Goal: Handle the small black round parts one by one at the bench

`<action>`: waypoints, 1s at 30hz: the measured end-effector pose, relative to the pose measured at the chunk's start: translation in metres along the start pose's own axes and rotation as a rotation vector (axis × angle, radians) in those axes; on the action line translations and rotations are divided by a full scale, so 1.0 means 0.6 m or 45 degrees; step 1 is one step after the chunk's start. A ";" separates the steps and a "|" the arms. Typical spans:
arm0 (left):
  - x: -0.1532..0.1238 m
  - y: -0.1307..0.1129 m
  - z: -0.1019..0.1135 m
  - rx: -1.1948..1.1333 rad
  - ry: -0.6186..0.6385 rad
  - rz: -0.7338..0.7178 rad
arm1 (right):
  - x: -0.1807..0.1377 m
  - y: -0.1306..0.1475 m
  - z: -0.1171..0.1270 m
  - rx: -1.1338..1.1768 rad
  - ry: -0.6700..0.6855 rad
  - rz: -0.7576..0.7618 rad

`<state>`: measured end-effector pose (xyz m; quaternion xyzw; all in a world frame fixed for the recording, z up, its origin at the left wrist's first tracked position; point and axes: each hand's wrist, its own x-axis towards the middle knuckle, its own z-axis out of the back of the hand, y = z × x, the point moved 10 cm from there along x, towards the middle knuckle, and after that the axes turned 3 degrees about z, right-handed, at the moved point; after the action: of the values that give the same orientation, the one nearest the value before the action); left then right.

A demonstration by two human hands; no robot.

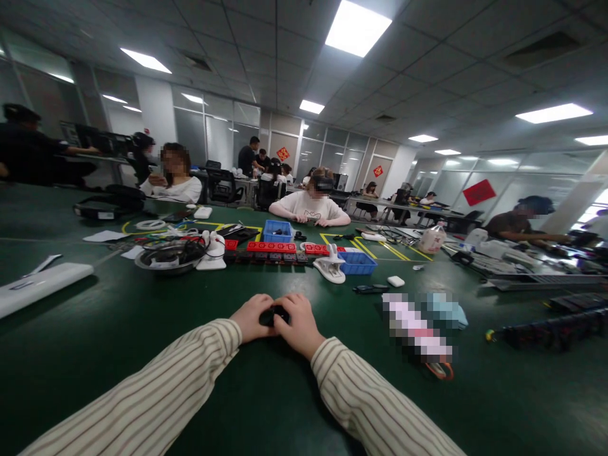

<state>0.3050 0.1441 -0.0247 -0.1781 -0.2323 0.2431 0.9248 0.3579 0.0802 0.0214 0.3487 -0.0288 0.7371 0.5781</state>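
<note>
one small dark object (268,316), long axis seemingly crosswise, between left hand (251,318) and right hand (301,323), both gripping it.

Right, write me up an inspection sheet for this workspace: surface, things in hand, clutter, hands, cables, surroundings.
Surface: green table, bearing many items beyond the hands.
Things in hand: one small black object, partly hidden by fingers; exact kind cannot be told.
Clutter: metal bowl of dark items, two blue bins (one behind the red strip, one beside the white clamp), small white case.
Hands: left hand and right hand meet around the black object.
Cables: pale coil beyond the bowl; none seen at the hands.
Surroundings: person seated opposite, others farther back; ceiling lights on.
</note>
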 end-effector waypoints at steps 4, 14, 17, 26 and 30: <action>0.000 0.001 -0.003 0.001 0.017 -0.007 | -0.001 0.025 -0.001 0.059 0.059 0.151; 0.000 -0.004 0.006 -0.012 -0.032 -0.005 | -0.004 -0.007 -0.002 0.121 -0.051 -0.020; -0.002 -0.006 0.007 -0.018 -0.031 -0.017 | -0.006 -0.027 -0.002 0.066 -0.076 -0.147; 0.000 -0.007 0.004 -0.030 -0.034 -0.041 | 0.001 0.004 -0.003 -0.019 -0.031 0.017; 0.000 -0.001 -0.001 -0.036 -0.013 -0.021 | -0.003 0.032 -0.004 0.037 0.031 0.185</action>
<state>0.3057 0.1435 -0.0247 -0.1879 -0.2418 0.2332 0.9229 0.3401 0.0735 0.0257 0.3449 -0.0364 0.7818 0.5182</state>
